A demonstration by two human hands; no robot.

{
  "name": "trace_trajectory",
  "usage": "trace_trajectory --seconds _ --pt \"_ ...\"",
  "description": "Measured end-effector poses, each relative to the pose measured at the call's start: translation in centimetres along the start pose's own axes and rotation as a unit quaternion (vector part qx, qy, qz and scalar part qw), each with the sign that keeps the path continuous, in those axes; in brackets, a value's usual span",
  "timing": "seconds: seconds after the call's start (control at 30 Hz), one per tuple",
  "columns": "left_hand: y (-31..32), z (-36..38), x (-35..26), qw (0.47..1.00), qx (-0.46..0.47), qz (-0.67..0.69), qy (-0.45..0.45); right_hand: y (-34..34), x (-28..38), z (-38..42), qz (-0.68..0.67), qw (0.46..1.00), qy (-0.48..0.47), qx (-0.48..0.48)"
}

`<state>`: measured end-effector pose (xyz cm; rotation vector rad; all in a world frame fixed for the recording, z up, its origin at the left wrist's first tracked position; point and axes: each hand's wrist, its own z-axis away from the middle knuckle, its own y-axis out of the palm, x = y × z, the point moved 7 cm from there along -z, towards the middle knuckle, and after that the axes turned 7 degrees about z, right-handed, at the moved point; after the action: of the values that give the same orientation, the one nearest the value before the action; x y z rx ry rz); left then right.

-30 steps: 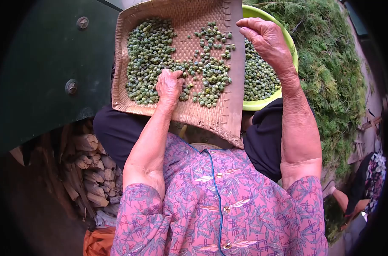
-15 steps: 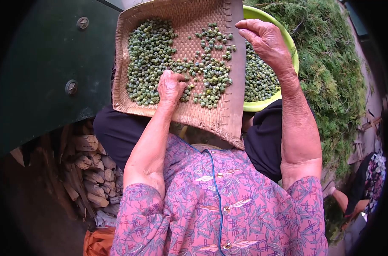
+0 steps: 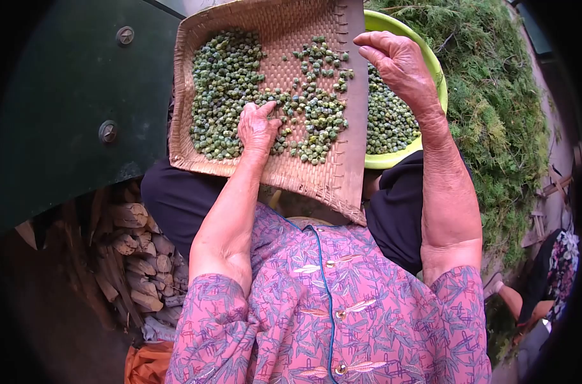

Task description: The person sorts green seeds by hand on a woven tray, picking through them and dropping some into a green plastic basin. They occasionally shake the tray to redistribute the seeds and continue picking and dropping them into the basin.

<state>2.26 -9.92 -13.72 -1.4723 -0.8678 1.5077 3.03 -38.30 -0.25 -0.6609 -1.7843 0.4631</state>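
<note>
A shallow woven tray rests across the lap, with small green bumpy seed cones heaped at its left and scattered to the right. My left hand is among the cones near the tray's middle, index finger and thumb apart; I see nothing held in it. My right hand is over the tray's flat right edge, fingers stretched leftward with a small gap to the thumb and nothing visible between them. Below that hand, a yellow-green basin holds more green cones, partly hidden by the tray.
Cut green foliage is piled along the right. A dark green panel with round studs stands at the left, above stacked firewood. An orange cloth or bag lies at lower left. Another person's arm shows at far right.
My left index finger has straightened and spread away from the thumb, with the hand staying in nearly the same spot. My right hand and the tray look almost unmoved.
</note>
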Motion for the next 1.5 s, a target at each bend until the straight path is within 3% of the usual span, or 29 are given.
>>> trace_trajectory --seconds 0.3,0.87,0.93,0.97,1.0,1.03,1.07,1.1,1.17,1.3,1.43,1.5 --pt "0.1 -0.6 1.2 0.995 -0.068 0.072 -0.03 0.0 -0.1 0.0 0.003 1.0 0.002 0.001" --pt "0.4 -1.9 -2.0 0.985 -0.081 -0.082 0.126 0.3 0.2 0.1 -0.004 1.0 0.013 0.012" --pt "-0.2 -2.1 -0.6 0.984 -0.091 0.145 0.043 0.7 0.1 0.3 -0.006 1.0 0.002 0.013" --pt "0.3 -2.5 -0.1 0.944 -0.05 0.327 0.005 1.1 0.2 0.3 0.001 1.0 0.001 0.016" --pt "0.4 -1.9 -0.5 0.879 -0.013 0.468 -0.094 1.7 0.4 0.5 0.013 1.0 0.003 0.027" --pt "0.5 -0.8 -1.4 0.783 0.026 0.592 -0.189 2.2 0.7 0.7 0.026 0.999 0.004 0.037" --pt "0.5 -0.4 -2.0 0.743 0.044 0.637 -0.201 3.1 0.7 0.9 0.03 0.997 0.018 0.072" --pt "0.1 -0.1 -2.7 0.742 0.046 0.639 -0.198 3.7 1.1 1.1 0.011 0.995 0.016 0.093" --pt "0.0 0.6 -4.5 0.661 0.089 0.717 -0.202 5.3 1.3 1.7 -0.025 0.992 0.029 0.117" --pt "-0.2 1.7 -6.9 0.64 0.109 0.735 -0.198 7.3 1.8 2.9 -0.044 0.986 0.053 0.149" --pt "0.1 2.4 -8.1 0.589 0.119 0.77 -0.214 7.2 4.4 3.3 0.01 0.99 -0.116 0.076" --pt "0.1 2.7 -8.2 0.585 0.128 0.774 -0.206 7.3 4.5 3.4 0.004 0.989 -0.121 0.084"
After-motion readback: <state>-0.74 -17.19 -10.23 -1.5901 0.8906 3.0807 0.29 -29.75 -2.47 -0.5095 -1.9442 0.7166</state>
